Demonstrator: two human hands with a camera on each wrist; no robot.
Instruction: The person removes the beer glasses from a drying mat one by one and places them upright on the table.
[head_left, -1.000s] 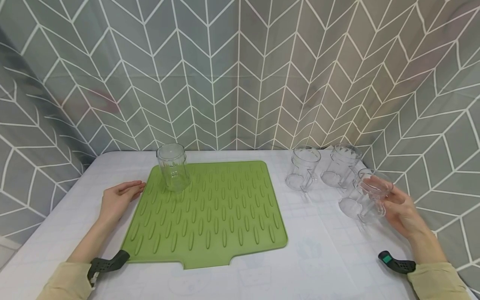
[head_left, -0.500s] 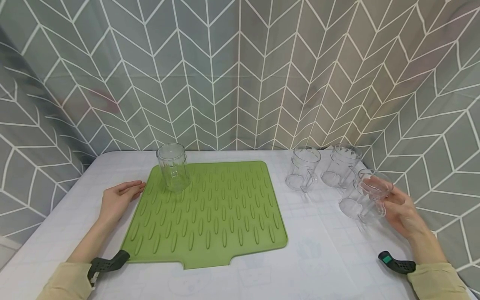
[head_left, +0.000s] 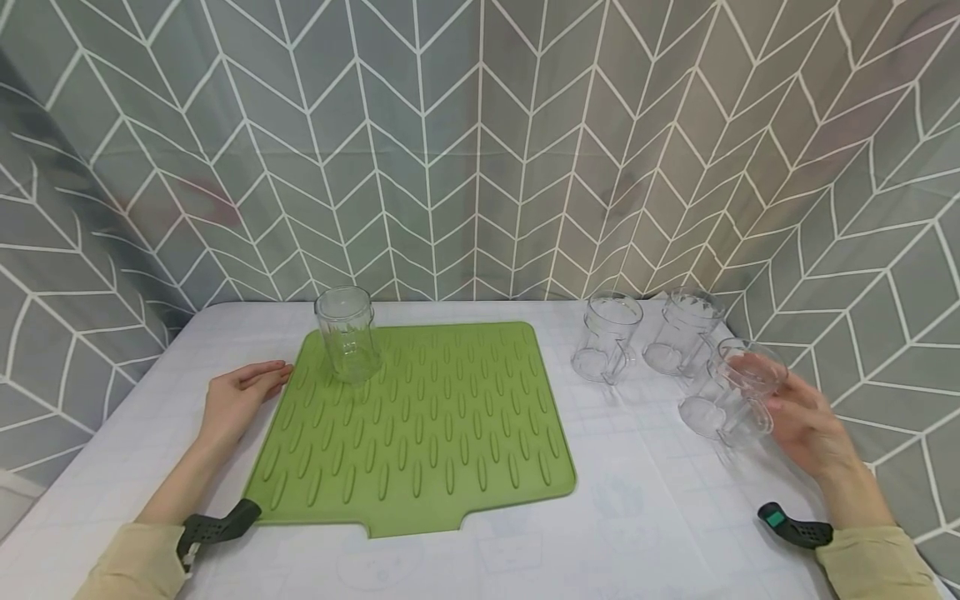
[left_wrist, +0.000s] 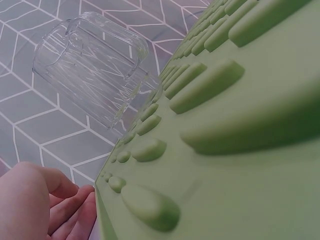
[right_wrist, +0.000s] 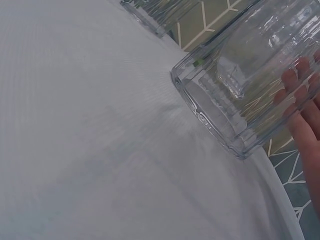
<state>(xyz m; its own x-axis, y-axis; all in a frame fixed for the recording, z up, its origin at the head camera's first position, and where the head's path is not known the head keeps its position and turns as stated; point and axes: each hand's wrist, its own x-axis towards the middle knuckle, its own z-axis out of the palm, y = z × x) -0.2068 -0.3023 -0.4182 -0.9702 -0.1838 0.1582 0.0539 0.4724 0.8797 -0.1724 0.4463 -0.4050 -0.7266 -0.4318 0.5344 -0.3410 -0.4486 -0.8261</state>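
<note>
On the table's left side my left hand [head_left: 234, 404] rests with loosely curled fingers. Its fingertips lie against the left edge of a green ribbed mat [head_left: 420, 425]; in the left wrist view they hold nothing that I can make out. A clear glass mug [head_left: 352, 350] stands upright on the mat's back left corner. At the far right my right hand [head_left: 813, 429] holds the nearest of three clear glass mugs [right_wrist: 207, 117], fingers round its far side and thumb by the handle. That mug's base appears to be on the table, and the fingers show through the glass.
Two more glass mugs, a left one [head_left: 606, 337] and a right one [head_left: 681, 333], stand close together behind the held mug. A white cloth [head_left: 615, 517] covers the table. A grey patterned curtain [head_left: 450, 150] hangs along the back and sides.
My right hand's thumb and fingers have shifted slightly closer in against the mug. The mugs, the mat and my left hand stay where they were.
</note>
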